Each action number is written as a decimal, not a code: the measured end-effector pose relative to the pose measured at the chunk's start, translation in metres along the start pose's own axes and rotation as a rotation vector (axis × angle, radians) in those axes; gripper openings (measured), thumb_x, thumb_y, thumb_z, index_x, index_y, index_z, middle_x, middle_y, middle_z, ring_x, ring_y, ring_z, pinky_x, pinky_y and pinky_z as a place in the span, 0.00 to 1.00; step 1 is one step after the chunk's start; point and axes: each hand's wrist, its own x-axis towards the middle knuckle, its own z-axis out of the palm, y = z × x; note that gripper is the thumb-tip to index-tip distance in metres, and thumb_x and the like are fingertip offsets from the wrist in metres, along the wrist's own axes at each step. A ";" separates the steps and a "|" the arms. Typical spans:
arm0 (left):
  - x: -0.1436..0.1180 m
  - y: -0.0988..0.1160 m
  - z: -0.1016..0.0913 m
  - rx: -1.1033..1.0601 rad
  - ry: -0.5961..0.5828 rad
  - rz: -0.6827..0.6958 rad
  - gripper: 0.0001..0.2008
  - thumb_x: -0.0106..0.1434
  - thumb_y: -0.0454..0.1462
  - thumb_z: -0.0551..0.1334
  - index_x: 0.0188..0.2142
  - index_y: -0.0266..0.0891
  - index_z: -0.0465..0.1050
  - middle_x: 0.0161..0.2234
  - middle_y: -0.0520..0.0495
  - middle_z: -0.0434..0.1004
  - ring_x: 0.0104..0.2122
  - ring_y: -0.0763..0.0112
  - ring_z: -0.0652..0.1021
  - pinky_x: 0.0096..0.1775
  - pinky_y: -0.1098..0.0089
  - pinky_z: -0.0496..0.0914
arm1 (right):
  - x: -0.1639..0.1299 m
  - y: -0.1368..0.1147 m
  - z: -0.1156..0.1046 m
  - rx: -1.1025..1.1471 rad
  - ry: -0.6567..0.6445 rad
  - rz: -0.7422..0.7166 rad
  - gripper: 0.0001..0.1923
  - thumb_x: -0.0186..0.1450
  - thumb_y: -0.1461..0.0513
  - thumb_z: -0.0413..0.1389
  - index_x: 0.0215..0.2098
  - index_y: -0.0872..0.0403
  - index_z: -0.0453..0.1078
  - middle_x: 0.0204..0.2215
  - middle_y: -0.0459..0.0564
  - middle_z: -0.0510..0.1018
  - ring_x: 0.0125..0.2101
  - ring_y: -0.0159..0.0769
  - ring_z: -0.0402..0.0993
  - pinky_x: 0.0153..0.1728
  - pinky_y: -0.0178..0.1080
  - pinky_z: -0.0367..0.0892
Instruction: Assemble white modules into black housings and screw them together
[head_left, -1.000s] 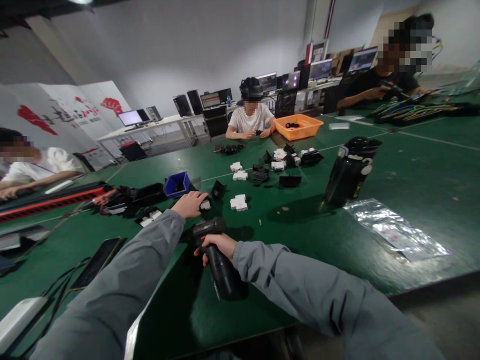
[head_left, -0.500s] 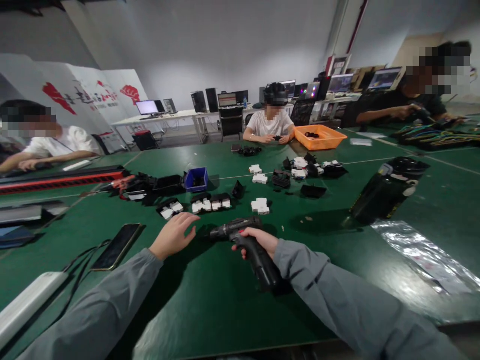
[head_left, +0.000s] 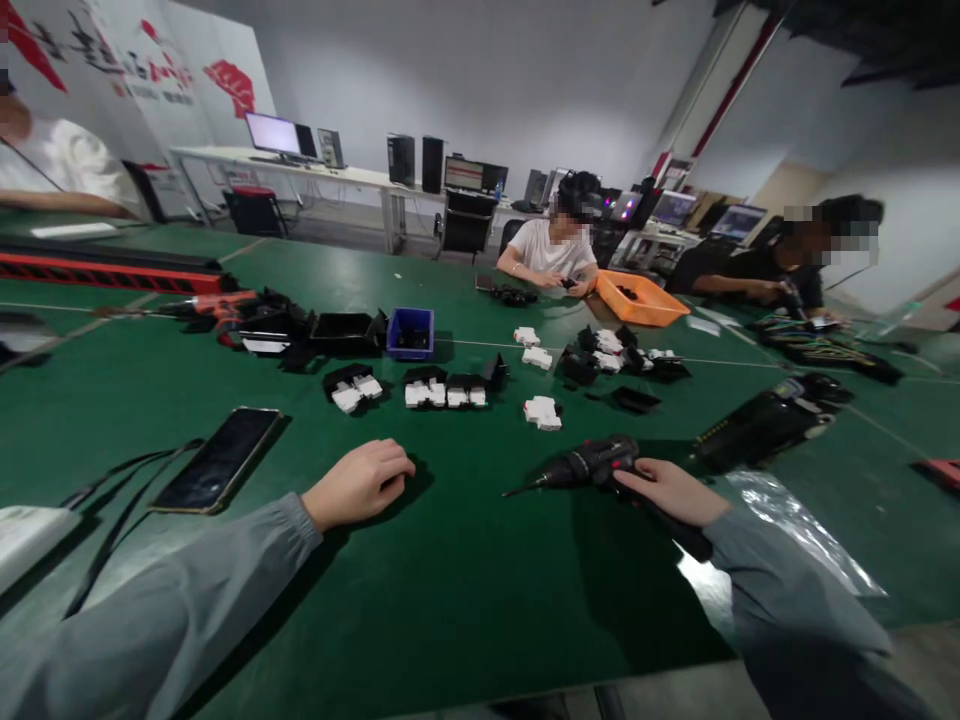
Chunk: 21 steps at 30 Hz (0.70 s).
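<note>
My right hand (head_left: 670, 489) grips the handle of a black electric screwdriver (head_left: 585, 465) that lies low over the green table (head_left: 465, 570), its bit pointing left. My left hand (head_left: 360, 483) rests on the table with loosely curled fingers and holds nothing. Beyond both hands lie small black and white parts: one pair (head_left: 355, 387) on the left, a row (head_left: 445, 390) in the middle and a white piece (head_left: 543, 411) nearest the screwdriver.
A phone (head_left: 217, 458) with a cable lies left of my left hand. A blue bin (head_left: 410, 332), black trays (head_left: 345, 328), a black bottle on its side (head_left: 765, 424), a plastic bag (head_left: 802, 528) and an orange tray (head_left: 639, 297) lie farther off. Other people sit around the table.
My left hand drew back from the parts toward me and settled on the table. My right hand moved right with the screwdriver and lowered it. The view swung left.
</note>
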 end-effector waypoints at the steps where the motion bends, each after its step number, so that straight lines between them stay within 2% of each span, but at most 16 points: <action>1: 0.000 0.000 -0.001 -0.016 -0.004 0.005 0.10 0.67 0.32 0.53 0.41 0.39 0.72 0.36 0.45 0.75 0.39 0.64 0.74 0.42 0.63 0.67 | -0.001 0.002 -0.003 -0.093 0.049 0.000 0.28 0.62 0.40 0.53 0.32 0.56 0.74 0.31 0.53 0.80 0.34 0.44 0.77 0.35 0.41 0.69; 5: -0.001 -0.001 -0.003 -0.054 -0.020 0.019 0.10 0.67 0.32 0.52 0.41 0.39 0.72 0.36 0.45 0.74 0.39 0.64 0.73 0.42 0.64 0.66 | -0.001 -0.003 -0.008 -0.354 0.157 0.105 0.27 0.65 0.42 0.50 0.39 0.56 0.75 0.39 0.58 0.81 0.38 0.49 0.78 0.41 0.45 0.68; 8: -0.001 -0.001 -0.004 -0.065 -0.013 0.024 0.10 0.66 0.32 0.53 0.40 0.39 0.73 0.36 0.45 0.74 0.38 0.65 0.72 0.42 0.64 0.66 | 0.005 -0.023 -0.003 -0.527 0.320 0.128 0.25 0.65 0.45 0.51 0.40 0.57 0.75 0.39 0.61 0.80 0.39 0.52 0.77 0.41 0.48 0.68; 10: -0.001 -0.001 -0.003 -0.066 -0.004 0.027 0.10 0.66 0.32 0.53 0.39 0.39 0.73 0.36 0.45 0.74 0.38 0.65 0.72 0.42 0.64 0.65 | 0.016 -0.047 0.006 -0.558 0.468 0.006 0.23 0.66 0.47 0.51 0.42 0.56 0.74 0.41 0.60 0.80 0.41 0.51 0.77 0.42 0.47 0.69; 12: -0.002 -0.001 -0.003 -0.063 0.000 0.029 0.10 0.66 0.32 0.53 0.39 0.39 0.73 0.36 0.45 0.74 0.38 0.65 0.72 0.41 0.64 0.65 | 0.036 -0.078 0.021 -0.483 0.541 -0.197 0.21 0.66 0.49 0.51 0.44 0.55 0.74 0.43 0.58 0.79 0.43 0.48 0.76 0.46 0.46 0.68; 14: -0.002 -0.001 -0.002 -0.056 0.004 0.031 0.10 0.66 0.32 0.53 0.39 0.38 0.73 0.35 0.45 0.74 0.38 0.64 0.72 0.41 0.64 0.65 | 0.062 -0.111 0.039 -0.338 0.494 -0.379 0.22 0.67 0.49 0.50 0.49 0.54 0.72 0.47 0.56 0.78 0.47 0.44 0.75 0.50 0.43 0.68; 15: -0.002 -0.001 -0.002 -0.052 0.006 0.032 0.10 0.66 0.31 0.53 0.39 0.38 0.73 0.35 0.45 0.74 0.38 0.64 0.72 0.41 0.64 0.65 | 0.076 -0.127 0.049 -0.271 0.458 -0.410 0.24 0.68 0.48 0.49 0.54 0.54 0.70 0.51 0.55 0.77 0.50 0.43 0.73 0.52 0.43 0.67; 17: -0.002 -0.001 -0.002 -0.043 0.007 0.033 0.10 0.65 0.31 0.53 0.39 0.38 0.73 0.35 0.45 0.74 0.38 0.64 0.72 0.41 0.64 0.65 | 0.106 -0.157 0.067 -0.225 0.373 -0.363 0.28 0.71 0.48 0.43 0.65 0.50 0.60 0.59 0.54 0.71 0.57 0.41 0.69 0.56 0.43 0.64; 18: -0.002 0.000 -0.003 -0.039 0.008 0.033 0.10 0.65 0.31 0.54 0.40 0.39 0.73 0.35 0.45 0.74 0.38 0.64 0.72 0.41 0.64 0.65 | 0.119 -0.169 0.074 -0.215 0.363 -0.336 0.28 0.72 0.48 0.41 0.66 0.48 0.58 0.60 0.53 0.70 0.58 0.42 0.68 0.58 0.45 0.62; 21: -0.002 0.001 -0.003 -0.028 0.008 0.028 0.10 0.64 0.30 0.54 0.39 0.39 0.73 0.36 0.45 0.75 0.38 0.64 0.72 0.41 0.65 0.65 | 0.149 -0.195 0.091 -0.184 0.344 -0.255 0.29 0.71 0.46 0.42 0.63 0.47 0.64 0.58 0.56 0.73 0.57 0.50 0.69 0.58 0.53 0.61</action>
